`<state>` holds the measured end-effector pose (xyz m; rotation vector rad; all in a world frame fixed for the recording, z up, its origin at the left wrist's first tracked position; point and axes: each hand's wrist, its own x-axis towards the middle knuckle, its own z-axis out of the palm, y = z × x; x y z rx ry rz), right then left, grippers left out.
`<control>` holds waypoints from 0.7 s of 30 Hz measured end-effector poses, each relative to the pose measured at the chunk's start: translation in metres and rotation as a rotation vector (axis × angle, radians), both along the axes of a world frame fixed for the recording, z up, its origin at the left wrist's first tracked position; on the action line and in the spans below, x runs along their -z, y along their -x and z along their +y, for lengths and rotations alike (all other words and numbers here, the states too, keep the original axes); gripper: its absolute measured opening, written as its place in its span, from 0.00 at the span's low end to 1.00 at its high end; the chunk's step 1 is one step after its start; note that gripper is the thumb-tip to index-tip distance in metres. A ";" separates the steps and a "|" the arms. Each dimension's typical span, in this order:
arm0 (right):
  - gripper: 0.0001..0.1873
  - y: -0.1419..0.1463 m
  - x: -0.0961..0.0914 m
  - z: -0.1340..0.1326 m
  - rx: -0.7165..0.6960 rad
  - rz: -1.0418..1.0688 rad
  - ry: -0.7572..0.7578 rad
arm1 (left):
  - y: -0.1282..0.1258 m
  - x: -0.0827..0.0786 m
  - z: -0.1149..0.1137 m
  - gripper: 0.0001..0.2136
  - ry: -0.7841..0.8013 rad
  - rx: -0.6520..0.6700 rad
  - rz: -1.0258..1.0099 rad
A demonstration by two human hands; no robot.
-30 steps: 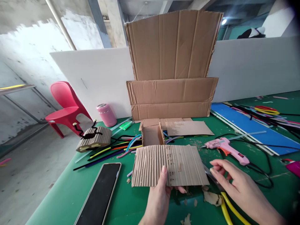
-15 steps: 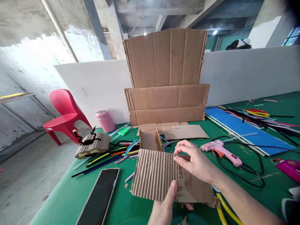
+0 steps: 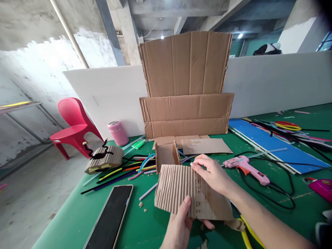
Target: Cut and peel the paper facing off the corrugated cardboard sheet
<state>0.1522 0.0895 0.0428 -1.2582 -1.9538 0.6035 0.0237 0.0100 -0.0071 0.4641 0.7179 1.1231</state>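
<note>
Head view shows the left hand (image 3: 178,223) holding a corrugated cardboard piece (image 3: 198,190) at its lower edge, with the thumb on top and fingers underneath. The right hand (image 3: 211,174) pinches the upper edge of the same piece between thumb and fingers. This piece is over the worktop (image 3: 140,224), in front of a small cardboard box (image 3: 167,153). A phone (image 3: 110,218) lies on the left, and a pink glue gun (image 3: 246,167) lies near the right hand.

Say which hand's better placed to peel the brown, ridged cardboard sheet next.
Probably the right hand: it touches the cardboard sheet at its top edge, while the left hand holds the bottom.
</note>
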 end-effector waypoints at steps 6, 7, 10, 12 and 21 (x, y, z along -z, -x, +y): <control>0.15 -0.015 -0.006 -0.007 0.132 0.079 -0.051 | 0.006 -0.008 0.004 0.15 -0.072 -0.106 0.059; 0.16 -0.023 -0.005 -0.013 0.163 0.082 -0.039 | 0.007 -0.011 0.004 0.15 -0.072 -0.131 0.064; 0.14 -0.055 0.006 -0.041 0.253 0.033 0.049 | 0.009 -0.014 0.006 0.16 -0.089 -0.149 0.063; 0.12 -0.080 0.022 -0.067 0.290 -0.059 0.094 | 0.009 -0.013 0.007 0.16 -0.087 -0.156 0.062; 0.15 -0.129 0.081 -0.149 0.378 -0.479 0.092 | 0.010 -0.010 0.010 0.16 -0.139 -0.190 0.029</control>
